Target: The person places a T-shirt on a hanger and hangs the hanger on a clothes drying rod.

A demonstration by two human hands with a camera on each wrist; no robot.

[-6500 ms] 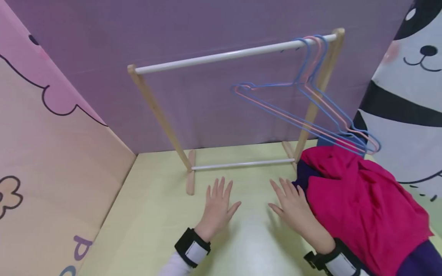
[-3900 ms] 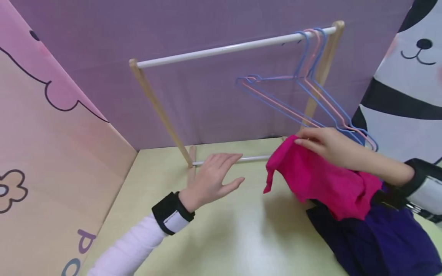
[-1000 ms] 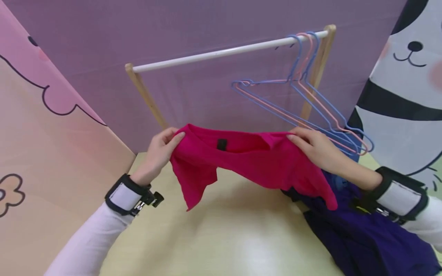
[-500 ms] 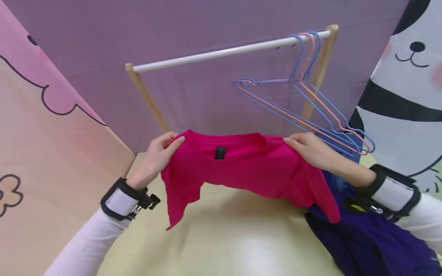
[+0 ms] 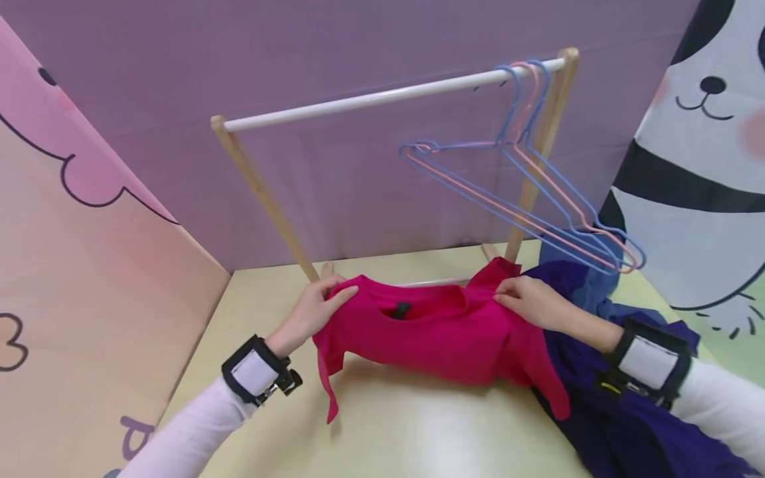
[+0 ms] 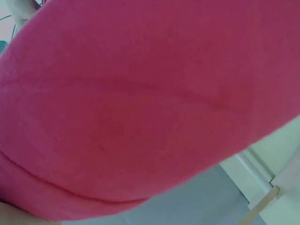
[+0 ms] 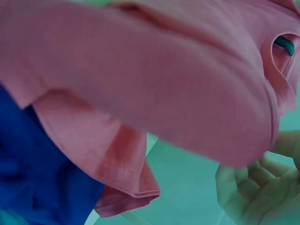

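Note:
A bright pink T-shirt (image 5: 418,345) with a dark neck label is spread between both hands, neckline toward the rack, low over the table. The left hand (image 5: 313,309) pinches one shoulder beside the collar, thumb on top. The right hand (image 5: 534,302) pinches the opposite shoulder the same way. Both sleeves hang down at the sides. In the left wrist view the pink cloth (image 6: 140,117) covers most of the frame and hides nearly all of the hand. In the right wrist view the right hand's fingers (image 7: 269,180) curl at the shirt's shoulder edge.
Behind the shirt stands a wooden rack with a white top rod (image 5: 382,97). Blue and pink hangers (image 5: 514,192) hang at its right end. Dark blue and purple clothes (image 5: 627,398) lie heaped on the pale table (image 5: 406,438) at right. A printed panel (image 5: 89,265) borders the left.
Earlier, both hands were bare; the right lifted the pink T-shirt off the heap and the left took the other shoulder. Over the last half second, both hands have lowered the shirt toward the table.

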